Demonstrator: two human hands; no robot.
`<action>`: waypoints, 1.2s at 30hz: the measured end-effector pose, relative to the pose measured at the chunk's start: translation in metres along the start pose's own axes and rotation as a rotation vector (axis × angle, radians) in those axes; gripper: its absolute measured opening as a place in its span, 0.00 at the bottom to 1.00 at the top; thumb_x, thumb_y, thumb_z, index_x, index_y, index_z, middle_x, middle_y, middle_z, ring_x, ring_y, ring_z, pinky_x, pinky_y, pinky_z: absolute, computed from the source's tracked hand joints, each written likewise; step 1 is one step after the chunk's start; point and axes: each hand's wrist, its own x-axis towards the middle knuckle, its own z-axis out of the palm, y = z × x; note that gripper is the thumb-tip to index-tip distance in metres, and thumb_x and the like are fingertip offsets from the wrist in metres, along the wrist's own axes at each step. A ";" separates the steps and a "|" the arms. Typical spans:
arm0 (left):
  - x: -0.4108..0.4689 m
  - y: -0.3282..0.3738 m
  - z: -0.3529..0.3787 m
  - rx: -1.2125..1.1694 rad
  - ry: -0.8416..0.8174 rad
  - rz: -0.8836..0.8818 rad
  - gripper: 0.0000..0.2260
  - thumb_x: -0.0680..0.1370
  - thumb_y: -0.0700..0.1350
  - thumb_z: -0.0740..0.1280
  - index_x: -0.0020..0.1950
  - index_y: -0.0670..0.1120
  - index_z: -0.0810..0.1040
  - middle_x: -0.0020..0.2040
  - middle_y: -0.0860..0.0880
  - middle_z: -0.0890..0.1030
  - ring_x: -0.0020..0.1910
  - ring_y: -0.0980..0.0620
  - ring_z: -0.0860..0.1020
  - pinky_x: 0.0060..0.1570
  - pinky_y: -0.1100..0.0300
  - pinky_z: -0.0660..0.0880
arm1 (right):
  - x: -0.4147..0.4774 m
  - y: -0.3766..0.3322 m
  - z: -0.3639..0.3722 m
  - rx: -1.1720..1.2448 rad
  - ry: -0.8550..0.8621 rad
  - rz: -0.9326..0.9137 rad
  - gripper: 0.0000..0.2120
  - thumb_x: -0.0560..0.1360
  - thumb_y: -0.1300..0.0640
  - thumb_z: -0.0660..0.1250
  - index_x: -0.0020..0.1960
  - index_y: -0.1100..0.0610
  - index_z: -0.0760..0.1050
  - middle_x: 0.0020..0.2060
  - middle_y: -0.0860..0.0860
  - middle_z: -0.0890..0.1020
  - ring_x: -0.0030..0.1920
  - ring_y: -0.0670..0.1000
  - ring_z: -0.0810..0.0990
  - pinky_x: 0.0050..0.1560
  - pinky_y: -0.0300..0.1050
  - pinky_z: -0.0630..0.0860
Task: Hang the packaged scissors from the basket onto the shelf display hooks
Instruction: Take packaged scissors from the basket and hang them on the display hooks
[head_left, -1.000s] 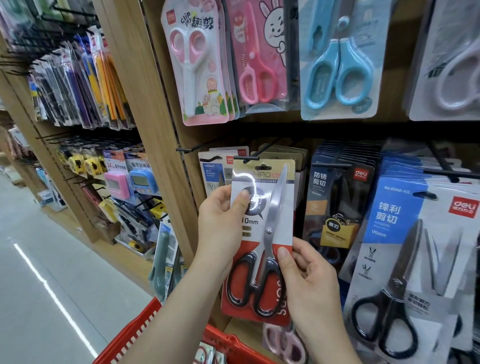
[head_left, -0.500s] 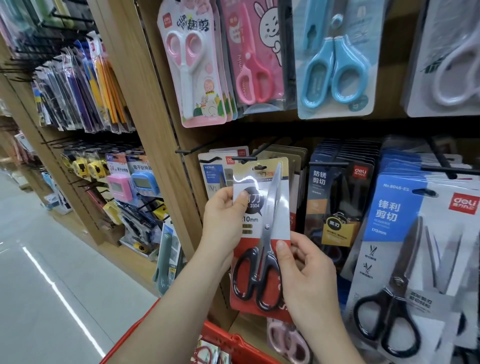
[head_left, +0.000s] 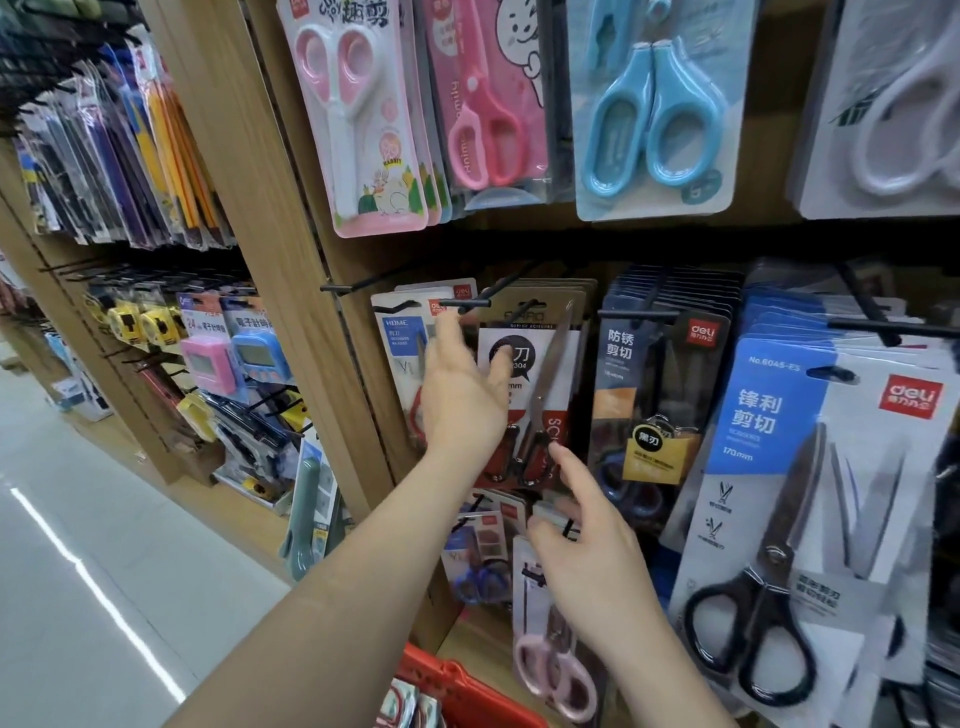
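A: Where's the packaged scissors (head_left: 540, 374)?

B: Middle row of the shelf (head_left: 291, 260), front of a stack of the same cards. Blade points up, black handles at the bottom. The front bar of a black hook (head_left: 465, 303) shows just left of the card's top edge. The hang slot is too blurred to confirm it's threaded.

A: Hands?

B: Both spread, neither clamped on anything. The left hand (head_left: 462, 400) is in front of the card's left half with its fingers fanned upward. Its thumb tip lies over the black circle on the label; can't tell if it touches.

A: Right one?

B: The right hand (head_left: 587, 561) is lower, below the card's bottom edge, fingers loose and apart. The index tip is just beside the black handles on their right side. Contact is unclear.

A: Neighbours?

B: The HOME pack (head_left: 402, 338) is to the left, partly behind the left hand. The blue deli packs (head_left: 660, 395) are to the right. A pink-handled scissors pack (head_left: 556, 670) hangs on the row below, under the right hand.

A: Basket?

B: The red basket (head_left: 457, 686) is at the bottom edge, under the forearms, well apart from the card. More packs sit inside it, but they're too cropped to read.
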 end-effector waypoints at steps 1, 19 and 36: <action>0.000 -0.003 0.000 0.022 0.012 0.003 0.18 0.77 0.48 0.70 0.63 0.52 0.66 0.54 0.47 0.76 0.49 0.48 0.77 0.47 0.49 0.78 | 0.001 -0.001 0.000 0.020 0.002 0.001 0.30 0.80 0.57 0.62 0.75 0.34 0.57 0.73 0.39 0.67 0.59 0.41 0.70 0.64 0.44 0.71; -0.121 -0.169 -0.128 0.074 -0.486 -0.316 0.17 0.73 0.28 0.63 0.40 0.52 0.76 0.38 0.52 0.77 0.31 0.57 0.72 0.31 0.71 0.68 | -0.020 0.047 0.065 -0.426 -0.377 -0.008 0.12 0.78 0.58 0.63 0.54 0.43 0.78 0.42 0.42 0.82 0.41 0.48 0.82 0.50 0.46 0.78; -0.275 -0.413 -0.122 0.152 -0.682 -1.254 0.38 0.80 0.62 0.62 0.80 0.39 0.53 0.77 0.37 0.62 0.73 0.36 0.67 0.70 0.48 0.67 | -0.052 0.181 0.203 -0.610 -0.773 0.443 0.14 0.78 0.59 0.67 0.62 0.51 0.73 0.44 0.52 0.80 0.42 0.53 0.76 0.43 0.47 0.75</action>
